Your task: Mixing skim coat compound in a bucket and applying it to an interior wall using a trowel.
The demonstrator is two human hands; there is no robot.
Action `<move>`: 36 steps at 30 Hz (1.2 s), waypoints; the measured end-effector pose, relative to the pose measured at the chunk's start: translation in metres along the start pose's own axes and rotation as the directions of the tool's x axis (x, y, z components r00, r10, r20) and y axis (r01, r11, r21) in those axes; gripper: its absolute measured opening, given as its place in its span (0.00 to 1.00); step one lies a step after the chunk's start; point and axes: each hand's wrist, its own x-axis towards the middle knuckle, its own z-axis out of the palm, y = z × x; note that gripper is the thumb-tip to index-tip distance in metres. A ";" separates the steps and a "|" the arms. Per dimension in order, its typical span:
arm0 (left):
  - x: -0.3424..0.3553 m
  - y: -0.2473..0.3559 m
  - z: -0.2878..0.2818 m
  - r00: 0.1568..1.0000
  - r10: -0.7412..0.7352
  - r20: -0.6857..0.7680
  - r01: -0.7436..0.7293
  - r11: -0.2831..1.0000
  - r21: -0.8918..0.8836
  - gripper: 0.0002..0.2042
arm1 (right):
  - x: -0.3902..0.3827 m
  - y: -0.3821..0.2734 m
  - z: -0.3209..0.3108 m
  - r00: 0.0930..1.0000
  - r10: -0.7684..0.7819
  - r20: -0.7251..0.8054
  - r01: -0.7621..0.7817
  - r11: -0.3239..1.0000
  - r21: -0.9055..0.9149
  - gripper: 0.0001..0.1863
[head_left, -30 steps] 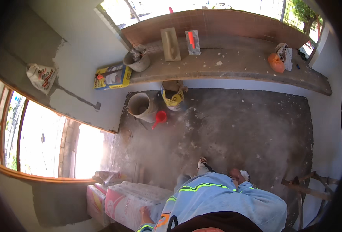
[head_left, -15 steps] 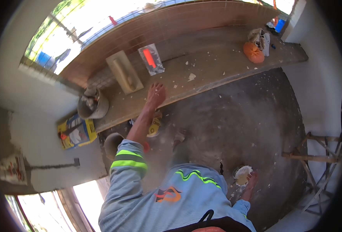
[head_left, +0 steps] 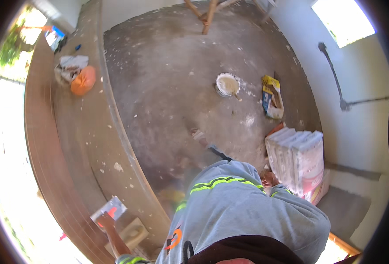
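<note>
My left hand [head_left: 106, 220] reaches onto the ledge at the lower left and is closed round the red handle of a steel trowel [head_left: 119, 207]. The trowel's flat metal blade shows beyond my fingers. Just beside it lies a pale plastering float [head_left: 134, 234] with a raised handle, partly behind my forearm. My right hand [head_left: 270, 178] hangs low by my right side, near a stack of white packages [head_left: 298, 154]. Its fingers are blurred and partly hidden by my sleeve, so whether they hold anything does not show.
On the floor ahead stands a white bucket [head_left: 227, 84] of pale paste, with a yellow and blue bag [head_left: 272, 97] to its right. An orange bundle [head_left: 83, 80] sits farther along the ledge [head_left: 82, 132]. Wooden trestle legs [head_left: 208, 17] stand at the far end.
My left hand was empty over the ledge near the float; now it has taken hold of the trowel. My view and body have turned right, and my right hand is now near the stacked packages.
</note>
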 end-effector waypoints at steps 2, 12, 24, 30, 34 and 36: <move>0.012 0.027 -0.103 0.996 0.052 0.069 -0.057 0.996 0.066 0.16 | -0.018 0.023 0.041 0.997 -0.013 -0.076 0.000 0.985 -0.173 0.13; 0.061 0.244 -0.436 0.947 0.320 -0.015 -0.068 0.157 -0.985 0.12 | 0.022 -0.183 0.115 0.778 -0.583 -0.233 0.532 0.809 -0.250 0.07; 0.110 0.556 -0.691 0.702 0.566 -0.432 0.284 -0.779 -0.559 0.13 | -0.006 -0.384 0.054 0.830 -0.428 -0.359 0.551 0.734 0.398 0.09; 0.133 0.753 -0.756 0.098 0.984 -0.150 0.221 -0.169 -0.961 0.15 | 0.024 -0.414 0.065 0.890 -0.254 -0.379 0.446 0.654 0.611 0.09; 0.159 0.915 -0.755 0.050 0.999 -0.006 -0.570 0.024 -0.821 0.13 | 0.060 -0.437 0.099 0.873 -0.188 -0.450 0.466 0.593 0.656 0.09; 0.218 1.011 -0.697 0.038 0.998 -0.050 -0.708 -0.009 -0.706 0.13 | 0.104 -0.443 0.135 0.903 -0.039 -0.428 0.376 0.553 0.744 0.10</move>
